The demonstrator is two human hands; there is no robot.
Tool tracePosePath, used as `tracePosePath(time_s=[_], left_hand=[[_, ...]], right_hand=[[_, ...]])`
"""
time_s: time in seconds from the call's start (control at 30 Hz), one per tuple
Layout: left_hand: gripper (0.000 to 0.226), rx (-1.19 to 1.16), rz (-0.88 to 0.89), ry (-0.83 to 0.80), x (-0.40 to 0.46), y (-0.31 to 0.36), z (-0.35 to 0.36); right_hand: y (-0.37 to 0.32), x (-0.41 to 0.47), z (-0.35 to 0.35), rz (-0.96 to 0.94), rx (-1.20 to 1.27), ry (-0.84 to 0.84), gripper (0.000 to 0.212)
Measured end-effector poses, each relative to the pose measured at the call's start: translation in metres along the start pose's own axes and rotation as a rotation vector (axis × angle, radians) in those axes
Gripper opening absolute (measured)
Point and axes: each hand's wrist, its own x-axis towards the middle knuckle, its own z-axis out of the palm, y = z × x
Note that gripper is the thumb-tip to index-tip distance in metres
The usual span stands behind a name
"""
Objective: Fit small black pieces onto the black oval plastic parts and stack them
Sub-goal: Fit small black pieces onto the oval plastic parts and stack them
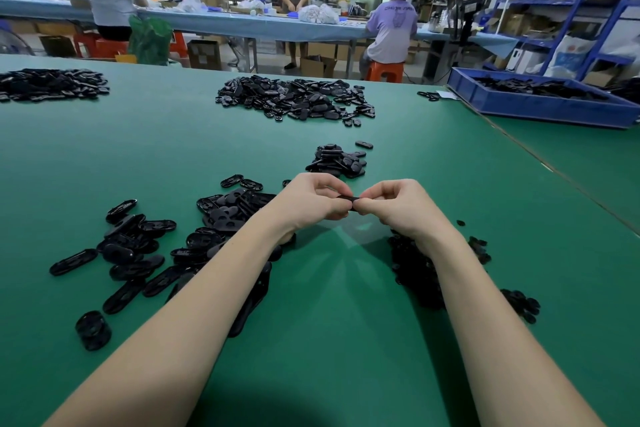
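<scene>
Green mat table (346,322), workshop with shelving behind; left hand (311,201) and right hand (398,206) both pinched one oval part (349,198)

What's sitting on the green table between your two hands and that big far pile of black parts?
In the head view, a small heap of black oval parts lies between the hands and the far pile; otherwise bare green table.
</scene>
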Motion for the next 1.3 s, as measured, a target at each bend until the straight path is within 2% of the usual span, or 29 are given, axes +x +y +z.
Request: tracePosePath(time_s=[0.4, 0.57, 0.67, 0.8, 1.03, 1.17, 1.3], left_hand=[[0.012, 0.065, 0.017, 0.127, -0.003, -0.002, 0.02], [0.02, 0.146, 0.15, 0.074, 0.0, -0.003, 0.008], [0.023, 0.309, 0.2, 0.06, 0.0, -0.006, 0.0], [0.019, 0.567, 0.259, 0.15, 0.001, -0.011, -0.002], [0.016, 0.582, 0.156, 0.425, 0.034, -0.004, -0.007], [0.008, 0.647, 0.112, 0.489, 0.072, 0.014, -0.005], [0.009, 0.819, 0.087, 0.487, 0.103, 0.022, -0.007]], right_hand=[[0.006, 0.003, 0.002, -0.048, -0.052, 0.085, 0.017], [0.006, 0.0, -0.001, -0.02, 0.141, 0.064, 0.012], [0.005, -0.001, -0.004, 0.024, 0.216, 0.072, 0.007], [0.003, -0.001, -0.002, 0.043, 0.123, 0.063, 0.013], [0.005, 0.0, -0.003, 0.028, 0.133, 0.054, 0.014], [0.005, -0.001, -0.005, 0.014, 0.183, 0.071, 0.01], [0.006, -0.001, -0.007, 0.02, 0.195, 0.066, 0.01]])
